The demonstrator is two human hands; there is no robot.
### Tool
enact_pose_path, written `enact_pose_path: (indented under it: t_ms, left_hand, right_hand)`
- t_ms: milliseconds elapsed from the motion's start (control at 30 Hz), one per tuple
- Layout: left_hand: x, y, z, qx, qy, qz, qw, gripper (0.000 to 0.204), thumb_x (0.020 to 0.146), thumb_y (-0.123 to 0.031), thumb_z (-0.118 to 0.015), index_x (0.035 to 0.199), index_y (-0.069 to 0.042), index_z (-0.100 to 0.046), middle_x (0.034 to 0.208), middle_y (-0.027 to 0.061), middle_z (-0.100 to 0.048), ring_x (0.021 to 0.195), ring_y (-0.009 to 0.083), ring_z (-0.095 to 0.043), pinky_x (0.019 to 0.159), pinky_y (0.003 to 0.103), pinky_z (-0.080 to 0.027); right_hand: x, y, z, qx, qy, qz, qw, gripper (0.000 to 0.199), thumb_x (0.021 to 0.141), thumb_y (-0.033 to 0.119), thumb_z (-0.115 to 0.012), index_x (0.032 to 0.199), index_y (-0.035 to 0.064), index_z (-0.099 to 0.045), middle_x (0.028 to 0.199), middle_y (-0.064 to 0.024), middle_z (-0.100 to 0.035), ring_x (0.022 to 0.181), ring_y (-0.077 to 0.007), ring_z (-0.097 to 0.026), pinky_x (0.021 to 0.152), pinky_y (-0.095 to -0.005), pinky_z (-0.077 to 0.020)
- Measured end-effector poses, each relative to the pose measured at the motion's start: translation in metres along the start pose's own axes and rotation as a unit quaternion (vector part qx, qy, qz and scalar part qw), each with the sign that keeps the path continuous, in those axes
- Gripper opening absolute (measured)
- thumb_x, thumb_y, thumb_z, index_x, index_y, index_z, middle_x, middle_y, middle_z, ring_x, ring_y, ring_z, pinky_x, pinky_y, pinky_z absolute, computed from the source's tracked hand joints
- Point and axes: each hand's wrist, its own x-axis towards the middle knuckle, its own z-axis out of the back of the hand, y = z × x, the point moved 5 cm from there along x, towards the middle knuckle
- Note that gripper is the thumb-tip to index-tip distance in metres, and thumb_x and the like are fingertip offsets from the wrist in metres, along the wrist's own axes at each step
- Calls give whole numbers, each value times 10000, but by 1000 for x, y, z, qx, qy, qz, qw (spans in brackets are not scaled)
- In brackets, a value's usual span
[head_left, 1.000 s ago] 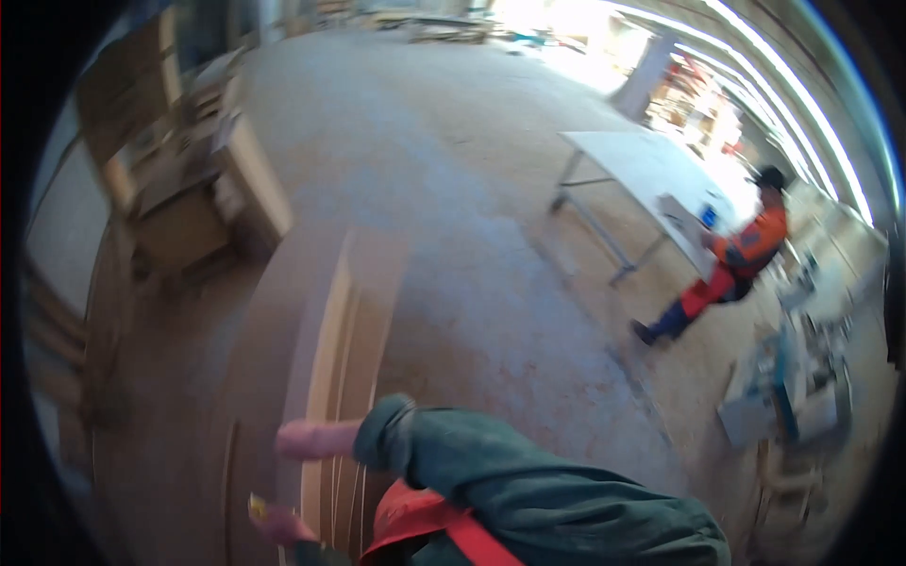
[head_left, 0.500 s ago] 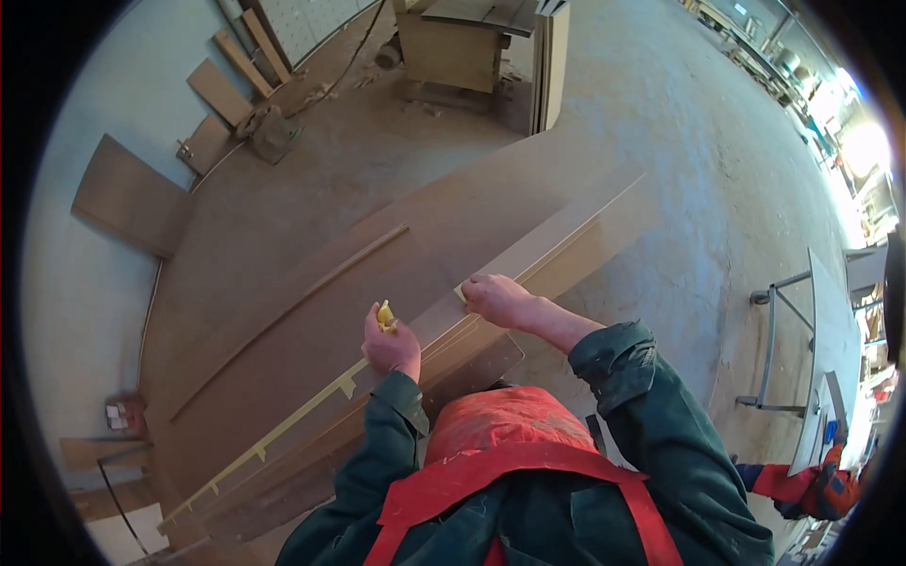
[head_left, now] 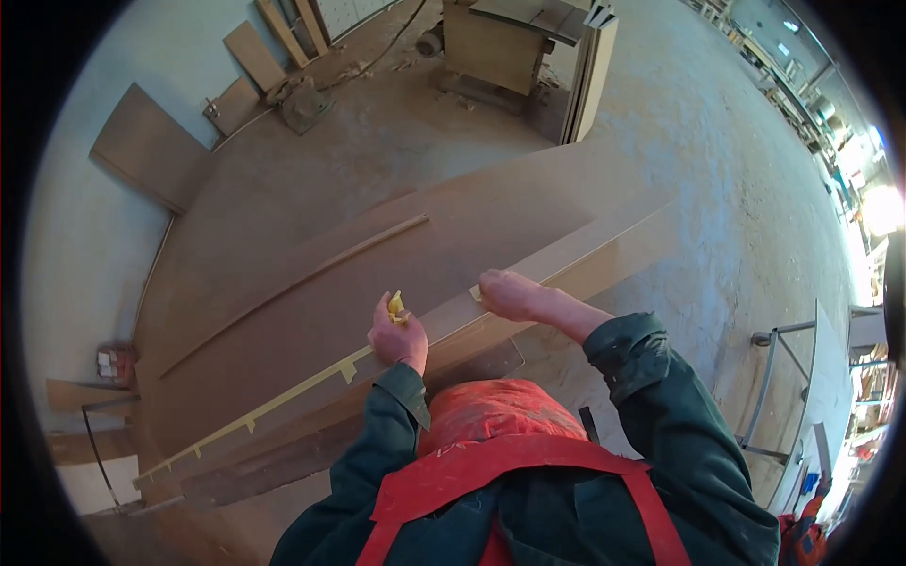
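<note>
Gripping a small yellow piece (head_left: 395, 306), perhaps tape, your left hand (head_left: 396, 337) sits at the long brown board's (head_left: 377, 283) near edge. At three o'clock from it, your right hand (head_left: 510, 294) presses flat, fingers narrow, on the yellow edge strip (head_left: 283, 401).

Thin strip (head_left: 293, 278) on panel (head_left: 396, 274); cabinet (head_left: 500, 47) behind; metal stand (head_left: 783, 387) right.

Fingertips of the right hand (head_left: 510, 294) hidden over the board (head_left: 311, 321) edge, small yellow piece (head_left: 395, 306) in the left hand (head_left: 396, 335) perhaps tape, too small to tell
</note>
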Motion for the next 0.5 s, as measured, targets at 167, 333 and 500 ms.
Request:
enact_pose_path:
  t_ms: [167, 333, 500]
  left_hand:
    - [2, -4, 7, -7, -30, -37, 999, 373, 799, -83, -614, 1168, -126, -635, 1015, 174, -694, 917, 390, -664, 802, 453, -539]
    - [1, -3, 5, -14, -38, -44, 998, 365, 795, -72, -602, 1157, -108, -640, 1006, 171, -697, 913, 390, -665, 802, 457, -540]
    - [0, -3, 3, 19, -39, -42, 998, 369, 791, -59, -590, 1155, -96, -640, 994, 178, -698, 902, 391, -668, 794, 451, -546]
  right_hand:
    - [-13, -3, 18, 222, -16, -96, 970, 168, 906, 115, -507, 975, 0, -609, 1041, -223, -610, 945, -403, -624, 843, -459, -513]
    - [-11, -8, 10, 141, -59, -67, 986, 167, 907, 152, -527, 943, -1, -584, 1016, -218, -605, 931, -410, -622, 831, -474, -507]
    - [2, -22, 47, 144, -116, -89, 979, 179, 901, 159, -542, 977, -2, -563, 1020, -207, -609, 926, -425, -620, 821, -492, -505]
